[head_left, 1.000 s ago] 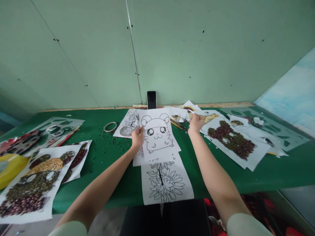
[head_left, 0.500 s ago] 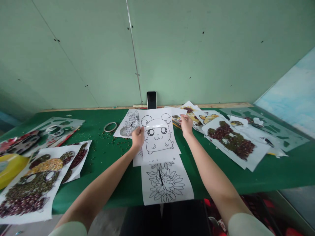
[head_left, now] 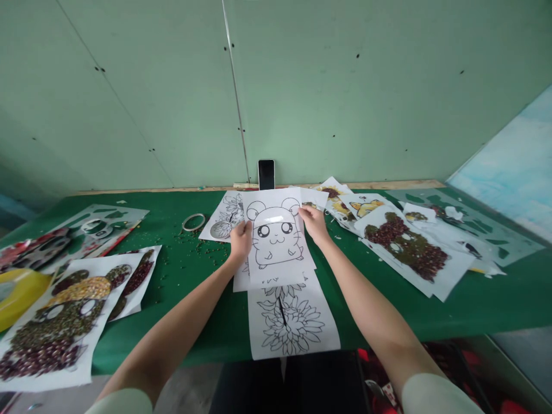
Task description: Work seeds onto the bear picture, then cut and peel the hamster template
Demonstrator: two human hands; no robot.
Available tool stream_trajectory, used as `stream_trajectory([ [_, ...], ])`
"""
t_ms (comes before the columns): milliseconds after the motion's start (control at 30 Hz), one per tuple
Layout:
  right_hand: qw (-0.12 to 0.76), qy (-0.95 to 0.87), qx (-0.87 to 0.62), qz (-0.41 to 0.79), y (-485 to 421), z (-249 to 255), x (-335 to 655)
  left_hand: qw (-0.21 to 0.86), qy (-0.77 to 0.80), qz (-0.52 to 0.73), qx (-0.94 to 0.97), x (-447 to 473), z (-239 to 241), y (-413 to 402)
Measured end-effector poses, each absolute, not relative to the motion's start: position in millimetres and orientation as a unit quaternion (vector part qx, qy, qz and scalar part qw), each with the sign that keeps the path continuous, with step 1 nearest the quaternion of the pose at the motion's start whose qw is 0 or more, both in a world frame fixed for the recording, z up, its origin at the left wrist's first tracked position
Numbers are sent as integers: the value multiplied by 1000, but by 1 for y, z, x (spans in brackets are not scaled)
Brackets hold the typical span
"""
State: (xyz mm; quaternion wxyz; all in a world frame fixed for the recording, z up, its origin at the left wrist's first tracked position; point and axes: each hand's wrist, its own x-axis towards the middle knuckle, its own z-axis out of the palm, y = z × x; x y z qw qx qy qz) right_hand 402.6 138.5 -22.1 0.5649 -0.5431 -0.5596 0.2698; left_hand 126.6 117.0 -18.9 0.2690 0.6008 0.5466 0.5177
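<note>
A sheet of paper with a hamster line drawing [head_left: 276, 253] is held up over the middle of the table. My left hand [head_left: 240, 240] pinches its left edge, thumb on the front. At the upper right edge, my right hand [head_left: 314, 223] grips the same sheet between thumb and fingers. Beneath it lies a flower line drawing [head_left: 293, 328] that reaches the table's front edge. Another flower drawing [head_left: 230, 210] rests behind my left hand, with a clear round lid or dish [head_left: 221, 230] on it.
A phone [head_left: 266, 174] leans against the wall. A tape ring [head_left: 194, 222] sits among scattered seeds. Seed-covered pictures lie left [head_left: 56, 322] and right [head_left: 405, 247], beside stencil sheets [head_left: 487, 224]. A yellow tape roll [head_left: 21, 296] is at the far left of the green table [head_left: 207, 339].
My right hand has moved left and taken hold of the hamster drawing's right edge. My left hand keeps its grip, nearly in place.
</note>
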Motion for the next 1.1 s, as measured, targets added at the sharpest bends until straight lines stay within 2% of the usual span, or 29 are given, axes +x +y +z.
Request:
stream_trajectory([
  [200, 511, -591, -594, 192, 140, -23, 406, 181, 617, 374, 668, 93, 4, 135],
  [367, 444, -609, -645, 123, 139, -29, 407, 26, 659, 231, 715, 52, 20, 150],
  [567, 435, -619, -645, 111, 139, -30, 404, 36, 683, 83, 725, 40, 11, 149],
  [833, 410, -670, -609, 107, 138, -34, 399, -32, 687, 86, 721, 50, 11, 144],
  [933, 437, -670, -597, 62, 138, -36, 398, -15, 676, 144, 723, 56, 18, 145],
  [1100, 475, -695, -540, -12, 127, -19, 391, 39, 540, 289, 790, 69, 24, 144],
])
